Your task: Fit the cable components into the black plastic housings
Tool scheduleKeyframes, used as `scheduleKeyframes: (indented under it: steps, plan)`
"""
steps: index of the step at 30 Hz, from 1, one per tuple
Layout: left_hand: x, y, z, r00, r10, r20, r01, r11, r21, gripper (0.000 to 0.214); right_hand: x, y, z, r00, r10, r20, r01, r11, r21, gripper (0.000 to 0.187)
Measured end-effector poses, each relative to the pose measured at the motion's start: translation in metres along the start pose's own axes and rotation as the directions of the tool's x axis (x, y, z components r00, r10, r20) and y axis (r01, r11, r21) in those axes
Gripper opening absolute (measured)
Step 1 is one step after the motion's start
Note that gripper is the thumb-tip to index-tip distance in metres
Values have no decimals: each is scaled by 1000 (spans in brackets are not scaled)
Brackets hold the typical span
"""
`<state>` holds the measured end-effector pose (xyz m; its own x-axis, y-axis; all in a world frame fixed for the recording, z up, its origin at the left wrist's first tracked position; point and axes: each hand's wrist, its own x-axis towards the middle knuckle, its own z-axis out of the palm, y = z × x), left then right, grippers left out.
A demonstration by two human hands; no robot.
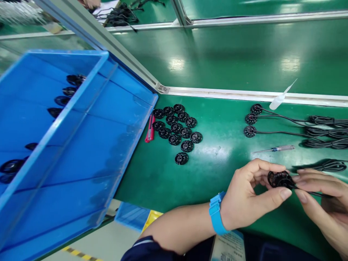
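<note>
At the lower right, my left hand (252, 192), with a blue strap at the wrist, grips a round black plastic part (280, 179) between thumb and fingers. My right hand (323, 195) pinches the black cable (312, 193) right beside that part. Whether the cable's end sits inside the part is hidden by the fingers. Just beyond my hands lie a small screwdriver (282, 148) and a coiled black cable (331, 165). Farther back, round black parts (250, 131) with cables attached lie in a row, their cables (326, 143) bundled at the right.
Several loose round black parts (176, 128) lie mid-table, near a red utility knife (150, 128). A large blue bin (108, 119) stands tilted at the left, with black parts inside. A white pointed-nozzle bottle (277, 101) rests by the metal rail (217, 94) at the back.
</note>
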<state>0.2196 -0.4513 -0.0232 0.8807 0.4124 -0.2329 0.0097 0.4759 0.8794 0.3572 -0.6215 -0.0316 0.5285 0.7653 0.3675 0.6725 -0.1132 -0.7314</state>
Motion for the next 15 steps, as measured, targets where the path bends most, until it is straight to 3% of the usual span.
scheduleKeyframes:
  steps: [15]
  plan:
    - [-1, -2, -2, 995, 100, -15, -98, 986, 132, 35, 12, -13, 2, 998, -58, -5, 57, 995, -84, 16]
